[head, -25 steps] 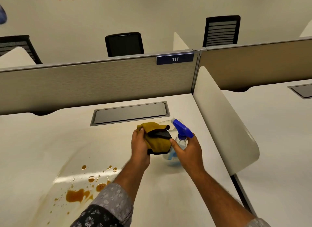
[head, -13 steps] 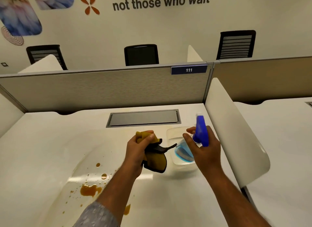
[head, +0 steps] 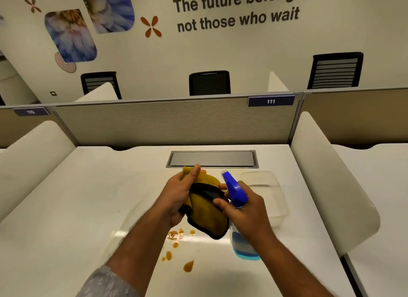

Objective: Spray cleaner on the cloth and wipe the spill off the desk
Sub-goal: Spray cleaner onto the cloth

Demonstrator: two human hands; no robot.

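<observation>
My left hand [head: 178,196] grips a crumpled yellow cloth with black edging [head: 206,215], held above the white desk [head: 66,208]. My right hand [head: 247,210] is wrapped around a clear spray bottle [head: 241,243] with a blue trigger head and blue liquid at the bottom. Its nozzle points up and to the left, close beside the cloth. Brown spill drops [head: 176,237] lie on the desk under the cloth, and a larger drop [head: 188,266] lies nearer to me.
A clear plastic container [head: 268,192] sits on the desk right of my hands. A grey cable hatch [head: 212,159] lies behind them. White side dividers [head: 326,175] and a beige back partition [head: 176,122] bound the desk; black chairs stand beyond.
The view tilted up and shifted. My right hand brought the spray bottle from over the container toward the cloth, and my left hand raised the cloth to meet it.
</observation>
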